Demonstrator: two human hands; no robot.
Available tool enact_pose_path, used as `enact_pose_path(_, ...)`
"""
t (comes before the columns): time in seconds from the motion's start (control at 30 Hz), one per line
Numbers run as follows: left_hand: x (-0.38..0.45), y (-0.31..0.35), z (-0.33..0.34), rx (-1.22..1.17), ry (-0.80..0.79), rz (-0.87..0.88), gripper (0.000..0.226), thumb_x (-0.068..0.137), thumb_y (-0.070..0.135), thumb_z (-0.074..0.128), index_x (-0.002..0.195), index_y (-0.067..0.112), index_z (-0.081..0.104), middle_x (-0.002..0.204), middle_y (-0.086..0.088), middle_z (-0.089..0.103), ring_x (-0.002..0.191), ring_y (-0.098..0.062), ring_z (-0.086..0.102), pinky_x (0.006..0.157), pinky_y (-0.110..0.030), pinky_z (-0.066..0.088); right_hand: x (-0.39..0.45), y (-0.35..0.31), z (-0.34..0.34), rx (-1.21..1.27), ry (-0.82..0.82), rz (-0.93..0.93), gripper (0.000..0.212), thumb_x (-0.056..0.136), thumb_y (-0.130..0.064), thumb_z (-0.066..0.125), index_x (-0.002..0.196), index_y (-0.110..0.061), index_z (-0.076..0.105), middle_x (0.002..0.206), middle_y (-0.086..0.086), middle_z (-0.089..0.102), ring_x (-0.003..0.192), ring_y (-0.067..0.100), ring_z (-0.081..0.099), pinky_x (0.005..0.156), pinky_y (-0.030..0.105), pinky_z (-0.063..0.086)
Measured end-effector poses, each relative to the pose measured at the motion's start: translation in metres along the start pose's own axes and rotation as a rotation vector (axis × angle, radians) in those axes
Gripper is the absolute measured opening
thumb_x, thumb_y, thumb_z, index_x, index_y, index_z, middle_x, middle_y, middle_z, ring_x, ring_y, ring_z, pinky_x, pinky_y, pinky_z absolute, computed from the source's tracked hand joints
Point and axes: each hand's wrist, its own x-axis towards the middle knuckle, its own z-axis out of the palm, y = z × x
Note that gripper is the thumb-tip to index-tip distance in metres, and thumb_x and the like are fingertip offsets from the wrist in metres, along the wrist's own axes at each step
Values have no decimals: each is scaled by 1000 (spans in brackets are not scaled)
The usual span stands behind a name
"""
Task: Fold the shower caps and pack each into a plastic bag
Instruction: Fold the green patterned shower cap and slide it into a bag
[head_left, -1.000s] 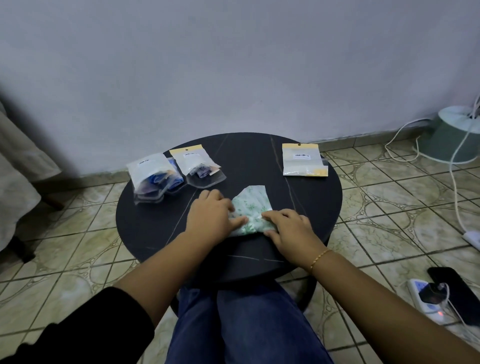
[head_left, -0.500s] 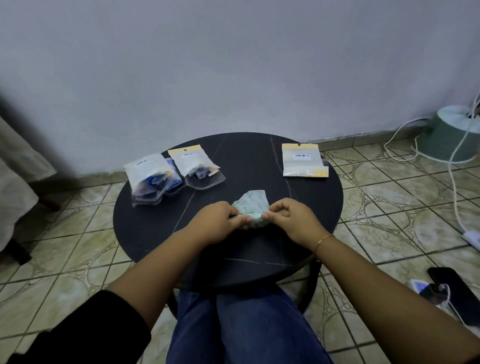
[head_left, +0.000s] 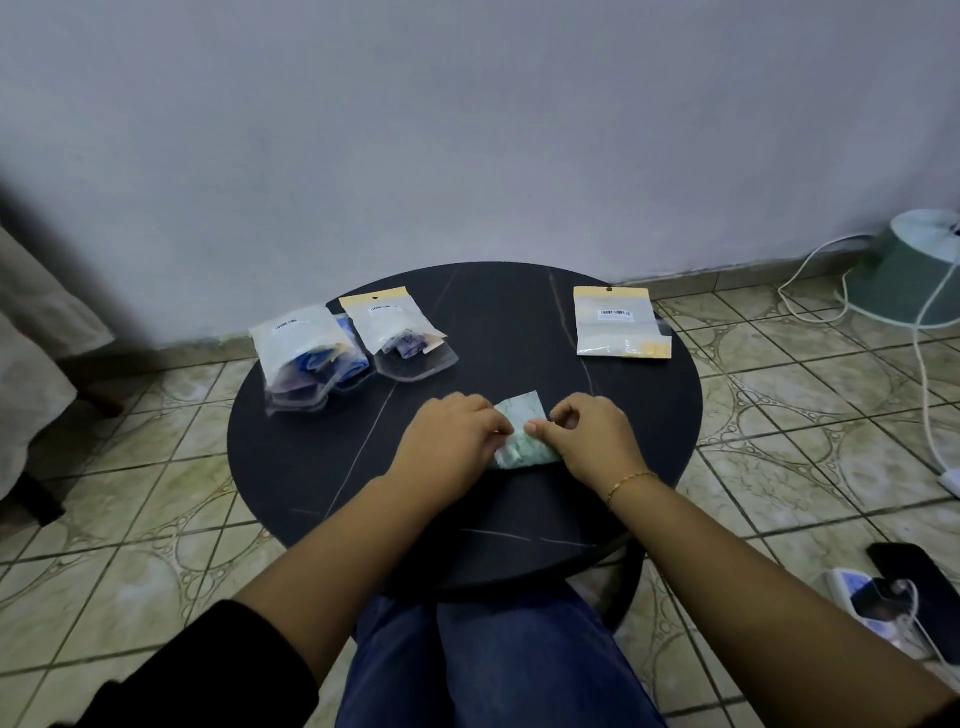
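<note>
Both hands pinch a crinkly, pale-green folded shower cap.

Both forearms reach in from 6 o'clock, hands close together, knuckles up; the left hand has fingers curled at 9 o'clock, the right hand pinches thumb to forefinger at 3 o'clock

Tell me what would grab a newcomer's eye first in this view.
Both hands at the near middle of the round black table: the left hand and right hand pinch a small folded green shower cap between them. Next, the packed bags piled at the table's far left, and one flat bag lying alone at far right.
</note>
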Motion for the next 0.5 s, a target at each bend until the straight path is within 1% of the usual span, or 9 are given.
enact_pose_path(0.07, -1, 2, 1, -19, -28, 26, 28, 92, 38, 49, 112, 28, 67, 112, 8, 64, 99, -16, 56, 85, -32, 44, -3, 1, 2, -45, 21, -87, 21, 83, -40, 67, 99, -26, 65, 100, -2, 51, 103, 21, 52, 93, 40, 44)
enact_pose_path(0.13, -3, 0, -1, -23, -78, 10, 42, 85, 53, 46, 116, 30, 64, 113, 10, 63, 101, -13, 56, 86, -30, 45, -6, 1, 3, -151, -2, -192, 21, 91, -34, 57, 109, -29, 66, 109, -2, 52, 111, 19, 46, 96, 34, 37)
enact_pose_path(0.17, -4, -1, -1, -11, -121, 6, 50, 82, 61, 48, 120, 31, 62, 115, 11, 61, 104, -12, 55, 88, -28, 44, -8, 2, 3, -190, -30, -216, 23, 94, -33, 51, 113, -31, 64, 113, -3, 52, 114, 18, 43, 96, 33, 32)
enact_pose_path(0.23, -4, -4, -4, -4, -191, -7, 56, 79, 64, 57, 126, 32, 56, 121, 13, 58, 110, -11, 51, 91, -26, 42, -11, 3, -1, -218, -113, -227, 30, 96, -38, 44, 123, -33, 58, 121, -7, 50, 120, 16, 38, 97, 32, 26)
enact_pose_path(0.33, -3, -9, -6, -125, -169, -98, 50, 81, 55, 62, 124, 30, 56, 120, 12, 60, 112, -11, 51, 93, -25, 39, -12, 8, -12, -289, -291, -258, 51, 89, -51, 51, 137, -35, 43, 132, -11, 42, 128, 13, 28, 102, 30, 20)
enact_pose_path(0.37, -3, -11, -6, -176, -139, -134, 47, 81, 54, 63, 120, 29, 56, 117, 12, 61, 109, -11, 52, 94, -23, 35, -11, 8, -14, -309, -323, -261, 55, 88, -51, 54, 139, -34, 40, 135, -10, 41, 129, 14, 27, 104, 30, 20)
enact_pose_path(0.4, -4, -13, -5, -194, -107, -154, 43, 81, 55, 62, 113, 27, 56, 112, 12, 62, 106, -10, 52, 94, -21, 30, -10, 9, -15, -300, -324, -259, 54, 89, -47, 55, 139, -34, 41, 136, -9, 42, 130, 15, 28, 105, 31, 21)
enact_pose_path(0.43, -3, -15, -3, -180, -84, -164, 40, 82, 58, 59, 107, 27, 55, 107, 11, 62, 103, -10, 52, 93, -21, 24, -8, 9, -15, -257, -304, -251, 48, 91, -43, 54, 137, -32, 44, 136, -8, 45, 129, 17, 31, 107, 33, 23)
enact_pose_path(0.5, -2, -17, -1, -137, -63, -182, 36, 84, 62, 51, 98, 30, 54, 100, 11, 61, 100, -9, 50, 90, -23, 19, -4, 7, -13, -161, -259, -225, 36, 94, -38, 50, 129, -32, 53, 128, -4, 52, 123, 19, 36, 106, 38, 29)
